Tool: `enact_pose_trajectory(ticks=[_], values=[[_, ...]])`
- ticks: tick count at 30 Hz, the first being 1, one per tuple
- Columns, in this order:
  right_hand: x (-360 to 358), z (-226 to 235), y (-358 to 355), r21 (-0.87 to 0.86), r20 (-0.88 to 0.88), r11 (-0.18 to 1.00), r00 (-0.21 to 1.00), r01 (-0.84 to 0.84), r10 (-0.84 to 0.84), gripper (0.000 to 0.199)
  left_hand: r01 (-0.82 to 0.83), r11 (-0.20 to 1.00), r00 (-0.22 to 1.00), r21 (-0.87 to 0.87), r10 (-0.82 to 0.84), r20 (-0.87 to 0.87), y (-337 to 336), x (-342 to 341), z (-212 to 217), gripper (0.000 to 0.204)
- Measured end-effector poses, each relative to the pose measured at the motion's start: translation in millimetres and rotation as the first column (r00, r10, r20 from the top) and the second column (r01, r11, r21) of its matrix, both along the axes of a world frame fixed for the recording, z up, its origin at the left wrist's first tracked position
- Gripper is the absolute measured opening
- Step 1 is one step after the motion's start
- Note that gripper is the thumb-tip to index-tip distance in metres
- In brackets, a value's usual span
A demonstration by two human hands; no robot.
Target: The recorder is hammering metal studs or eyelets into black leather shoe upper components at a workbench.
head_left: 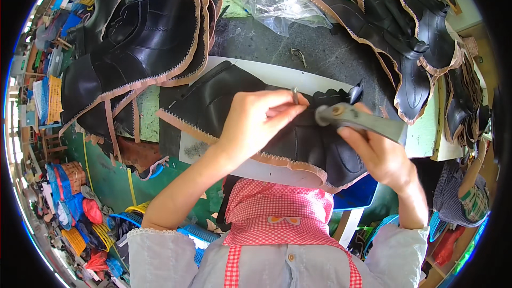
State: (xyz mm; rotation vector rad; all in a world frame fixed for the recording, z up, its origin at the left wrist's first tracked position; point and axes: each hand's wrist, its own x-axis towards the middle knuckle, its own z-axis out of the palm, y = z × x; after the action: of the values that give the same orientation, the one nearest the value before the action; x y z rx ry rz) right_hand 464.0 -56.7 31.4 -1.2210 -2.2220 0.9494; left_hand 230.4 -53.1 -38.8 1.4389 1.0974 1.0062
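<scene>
A black leather shoe upper [213, 96] with a tan zigzag-cut edge lies spread in front of me. My left hand [256, 114] is closed above it, pinching a thin metal punch [295, 95] between thumb and fingers. The punch's lower end is hidden by the fingers. In my right hand [381, 152] is a hammer [368, 120] with a grey metal head. Its round face is just right of my left fingertips, over the leather. Most of the handle is hidden by the head and hand. Beyond the hammer, the upper has a scalloped strip.
Under the upper is a white board [277, 77] on a dark slab [240, 37]. Stacked black uppers [154, 37] stand at the left, more uppers [373, 32] at the right. A clear plastic bag [282, 0] lies at the back. Another person [461, 192] is at far right.
</scene>
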Motion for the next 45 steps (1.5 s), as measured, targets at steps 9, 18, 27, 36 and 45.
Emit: enact_pose_trajectory(ticks=[9,18,27,36,45], values=[[-17,43,2,-0.133,0.060,0.984,0.990,-0.119,0.128,0.034,0.060,0.929,0.934,0.366,0.077,-0.348,-12,0,2,0.015],[-6,-10,-26,-0.165,0.063,0.985,0.997,0.048,-0.038,0.014,0.193,0.667,0.622,0.719,0.484,-0.616,40,-21,29,0.030],[28,3,1,-0.152,-0.038,0.884,0.891,0.442,-0.452,0.033,-0.007,0.815,0.618,0.579,0.459,-0.638,33,-90,109,0.031],[107,-55,126,0.566,0.412,0.799,0.769,0.204,-0.489,0.018,-0.188,0.636,-0.009,0.748,0.761,-0.649,70,-382,120,0.039],[40,37,56,0.580,-0.023,0.753,0.930,0.312,-0.367,0.028,-0.166,0.876,0.940,0.454,0.002,0.342,10,-144,158,0.042]])
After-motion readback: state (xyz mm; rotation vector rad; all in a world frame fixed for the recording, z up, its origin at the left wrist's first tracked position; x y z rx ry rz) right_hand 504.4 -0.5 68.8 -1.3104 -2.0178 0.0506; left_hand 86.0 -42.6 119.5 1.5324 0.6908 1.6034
